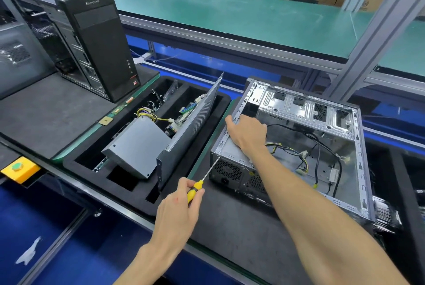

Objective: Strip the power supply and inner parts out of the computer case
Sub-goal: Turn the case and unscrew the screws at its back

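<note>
I am looking down at the open computer case [299, 137], which is lying on its side on the dark mat of the worktop [230, 227], its open face turned up. The power supply [232, 167] is sitting in the near-left corner of the case, its vented back facing me, with its yellow and black cables [292, 153] trailing across the case floor.

My left hand [177, 208] is curling its grip round the yellow handle of a screwdriver [202, 181] — thumb and fingers pinching it — and the shaft is slanting up so the tip is touching the upper-left corner of the power supply's back plate. My right hand [247, 131] is reaching across, resting on the left top edge of the case above the power supply, fingers bent over the metal rim; how tightly they are closing on it I cannot tell.

To the left, a black foam tray [128, 192] is holding another power supply [138, 146], a leaning side panel [195, 119] and a circuit board [184, 114] — all well apart from my hands. Farther left, a black tower [99, 43] is standing upright. A yellow box with a green button [19, 168] is sitting at the left edge.
</note>
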Tool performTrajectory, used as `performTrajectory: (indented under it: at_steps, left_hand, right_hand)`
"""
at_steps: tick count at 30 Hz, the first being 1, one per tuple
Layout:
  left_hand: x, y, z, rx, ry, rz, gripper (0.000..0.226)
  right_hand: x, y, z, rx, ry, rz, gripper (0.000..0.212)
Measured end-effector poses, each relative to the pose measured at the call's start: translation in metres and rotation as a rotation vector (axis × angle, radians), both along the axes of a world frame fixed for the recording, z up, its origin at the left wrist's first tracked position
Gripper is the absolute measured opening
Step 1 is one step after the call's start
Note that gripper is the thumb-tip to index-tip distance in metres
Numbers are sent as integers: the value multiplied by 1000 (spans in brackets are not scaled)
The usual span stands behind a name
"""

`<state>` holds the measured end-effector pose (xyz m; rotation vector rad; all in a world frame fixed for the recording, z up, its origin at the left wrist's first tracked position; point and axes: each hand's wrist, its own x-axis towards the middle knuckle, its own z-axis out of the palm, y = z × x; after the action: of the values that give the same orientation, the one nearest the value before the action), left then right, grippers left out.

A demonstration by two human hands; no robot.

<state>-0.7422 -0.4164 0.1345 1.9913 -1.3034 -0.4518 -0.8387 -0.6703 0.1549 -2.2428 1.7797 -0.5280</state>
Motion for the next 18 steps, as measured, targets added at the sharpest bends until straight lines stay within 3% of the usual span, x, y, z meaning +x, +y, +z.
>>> performTrajectory:
  at_steps: [5, 9, 14, 16, 18]
  left_hand:
    - [0, -6, 6, 104, 656, -10, 32]
    - [8, -10, 7, 211, 1024, -8, 43]
    - [17, -11, 6, 273, 1876, 15, 29]
    - [17, -10, 6, 264, 1944, -17, 27]
    - [13, -11, 5, 275, 1778, -25, 33]
  right_hand:
    - [0, 2, 2, 6, 9, 1, 55]
    - [0, 2, 1, -5, 5, -1, 55]
    - [0, 2, 0, 0, 26, 0, 58]
    - [-1, 1, 0, -22, -23, -9, 56]
    - [-3, 4, 3, -47, -210, -53, 49]
